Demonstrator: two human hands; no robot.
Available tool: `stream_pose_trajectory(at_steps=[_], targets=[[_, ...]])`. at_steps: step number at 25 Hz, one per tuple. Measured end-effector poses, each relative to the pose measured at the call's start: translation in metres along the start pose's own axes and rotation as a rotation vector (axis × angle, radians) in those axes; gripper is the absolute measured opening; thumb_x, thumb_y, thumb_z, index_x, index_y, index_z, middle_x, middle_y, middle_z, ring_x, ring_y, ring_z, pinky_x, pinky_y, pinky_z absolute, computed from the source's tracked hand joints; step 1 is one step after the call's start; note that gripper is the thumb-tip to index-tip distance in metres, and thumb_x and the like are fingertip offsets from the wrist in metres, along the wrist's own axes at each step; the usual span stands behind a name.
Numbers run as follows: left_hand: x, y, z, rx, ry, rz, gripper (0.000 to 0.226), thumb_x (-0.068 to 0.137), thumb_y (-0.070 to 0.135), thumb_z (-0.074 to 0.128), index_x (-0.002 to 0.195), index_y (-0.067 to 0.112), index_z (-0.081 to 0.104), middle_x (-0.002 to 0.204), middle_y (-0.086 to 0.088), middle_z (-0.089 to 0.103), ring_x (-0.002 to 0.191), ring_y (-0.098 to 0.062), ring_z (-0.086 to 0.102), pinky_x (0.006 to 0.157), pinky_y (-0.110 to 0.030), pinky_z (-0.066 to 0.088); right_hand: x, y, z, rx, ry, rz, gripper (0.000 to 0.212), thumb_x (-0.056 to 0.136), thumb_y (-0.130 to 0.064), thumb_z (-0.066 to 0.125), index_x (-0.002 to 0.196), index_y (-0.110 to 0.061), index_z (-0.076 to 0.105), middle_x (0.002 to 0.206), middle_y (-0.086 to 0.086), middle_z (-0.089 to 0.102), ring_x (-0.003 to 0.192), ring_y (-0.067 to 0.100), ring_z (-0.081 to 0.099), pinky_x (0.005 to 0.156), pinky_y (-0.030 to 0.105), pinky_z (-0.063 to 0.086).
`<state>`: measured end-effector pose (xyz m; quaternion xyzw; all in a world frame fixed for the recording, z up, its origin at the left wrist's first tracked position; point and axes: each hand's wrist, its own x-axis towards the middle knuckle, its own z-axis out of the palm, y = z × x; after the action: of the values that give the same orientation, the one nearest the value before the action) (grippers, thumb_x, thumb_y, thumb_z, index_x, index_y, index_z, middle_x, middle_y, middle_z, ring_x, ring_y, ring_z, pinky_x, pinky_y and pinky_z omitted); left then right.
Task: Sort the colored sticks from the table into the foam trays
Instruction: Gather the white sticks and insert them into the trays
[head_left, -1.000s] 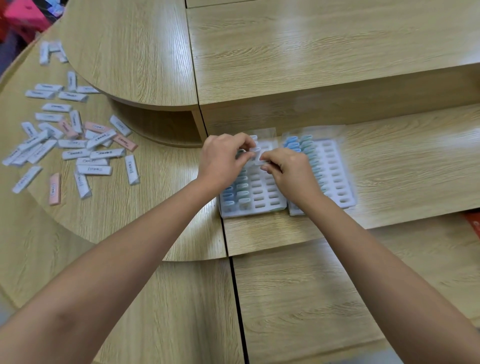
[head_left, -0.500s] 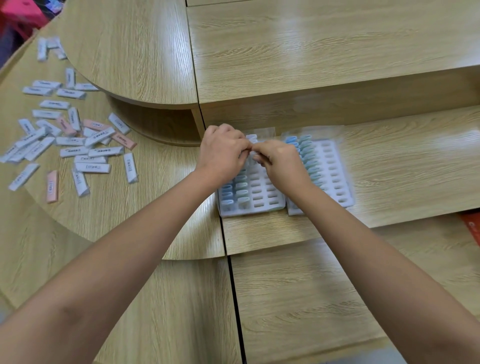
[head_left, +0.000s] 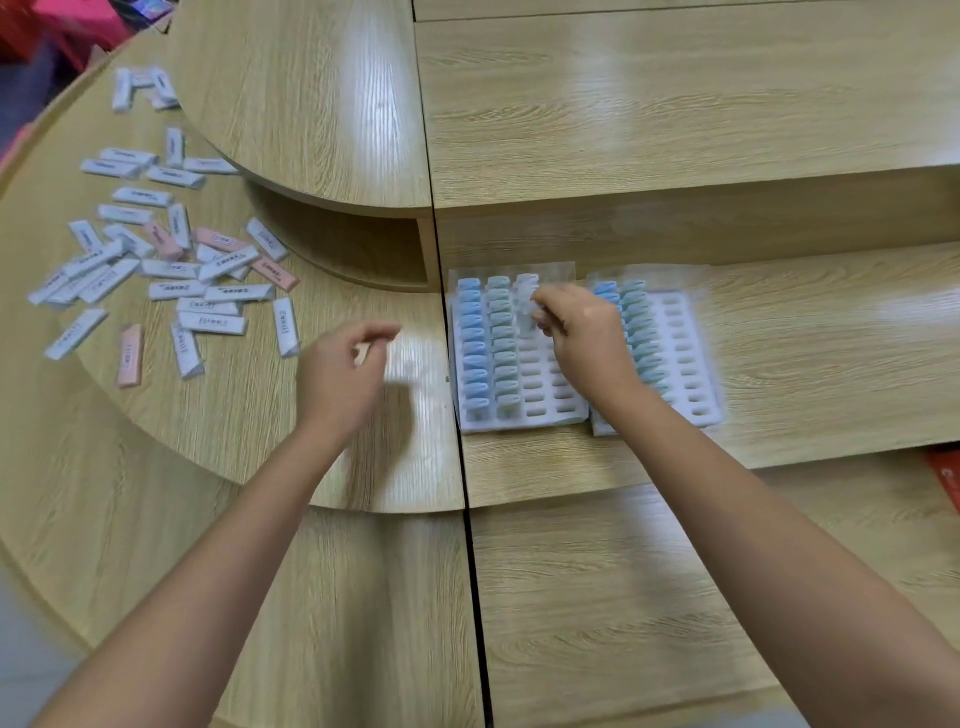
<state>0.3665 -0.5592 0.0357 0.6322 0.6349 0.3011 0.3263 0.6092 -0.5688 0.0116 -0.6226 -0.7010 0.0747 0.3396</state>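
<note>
Sticks (head_left: 213, 323) | dark label print, unreadable | right hand (head_left: 587, 338) over tray (head_left: 519, 423)

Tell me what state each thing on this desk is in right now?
Left tray: two columns filled, third barely started.
Right tray: two columns filled, the rest empty.
Loose sticks: scattered flat, wrapped.
Right hand: pinching a pale stick over the left tray.
Left hand: hovering, half curled, contents unclear.

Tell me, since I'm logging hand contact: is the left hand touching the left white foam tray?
Apart. The head view shows bare wooden table between the left hand and the left white foam tray.
</note>
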Motion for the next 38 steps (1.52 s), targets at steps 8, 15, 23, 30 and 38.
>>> stream_pose_trajectory(at_steps=[8, 15, 23, 30, 38], targets=[[-0.070, -0.087, -0.023, 0.162, -0.110, -0.101, 0.022, 0.090, 0.010, 0.056, 0.104, 0.020, 0.070, 0.102, 0.008, 0.067, 0.090, -0.009, 0.061, 0.077, -0.022, 0.043, -0.012, 0.007, 0.009, -0.094, -0.110, 0.055, 0.016, 0.087, -0.002, 0.055, 0.097, 0.001, 0.067, 0.080, 0.020, 0.063, 0.070, 0.034, 0.061, 0.061, 0.042, 0.052], [-0.049, -0.092, -0.042, 0.208, -0.083, -0.021, 0.020, 0.091, 0.016, 0.058, 0.108, 0.017, 0.069, 0.104, 0.000, 0.068, 0.085, -0.015, 0.060, 0.076, -0.031, 0.048, 0.001, -0.025, -0.009, -0.375, -0.052, -0.043, 0.021, 0.083, -0.012, 0.067, 0.102, -0.005, 0.063, 0.087, 0.013, 0.063, 0.063, 0.029, 0.059, 0.047, 0.023, 0.032], [0.026, -0.132, -0.125, 0.391, 0.126, -0.114, 0.028, 0.091, 0.020, 0.051, 0.116, 0.015, 0.063, 0.111, -0.010, 0.065, 0.108, -0.028, 0.058, 0.078, -0.038, 0.047, 0.066, -0.127, 0.079, -0.238, -0.391, -0.275, 0.025, 0.088, -0.002, 0.055, 0.112, -0.007, 0.062, 0.106, 0.012, 0.059, 0.089, 0.027, 0.059, 0.062, 0.037, 0.050], [0.061, -0.150, -0.127, 0.595, -0.057, -0.112, 0.039, 0.086, 0.036, 0.059, 0.117, 0.011, 0.056, 0.123, -0.010, 0.050, 0.112, -0.030, 0.049, 0.083, -0.039, 0.044, 0.084, -0.177, 0.169, -0.410, -0.775, -0.454, 0.036, 0.090, -0.008, 0.051, 0.126, -0.012, 0.055, 0.133, 0.013, 0.044, 0.115, 0.031, 0.044, 0.085, 0.041, 0.045], [0.024, -0.169, -0.110, 0.480, 0.022, 0.034, 0.025, 0.091, 0.015, 0.057, 0.112, 0.001, 0.060, 0.120, -0.015, 0.056, 0.103, -0.034, 0.050, 0.078, -0.039, 0.042, 0.072, -0.166, 0.180, -0.375, -0.701, -0.458, 0.022, 0.095, -0.018, 0.048, 0.106, -0.002, 0.059, 0.106, 0.014, 0.057, 0.098, 0.030, 0.050, 0.072, 0.043, 0.047]])
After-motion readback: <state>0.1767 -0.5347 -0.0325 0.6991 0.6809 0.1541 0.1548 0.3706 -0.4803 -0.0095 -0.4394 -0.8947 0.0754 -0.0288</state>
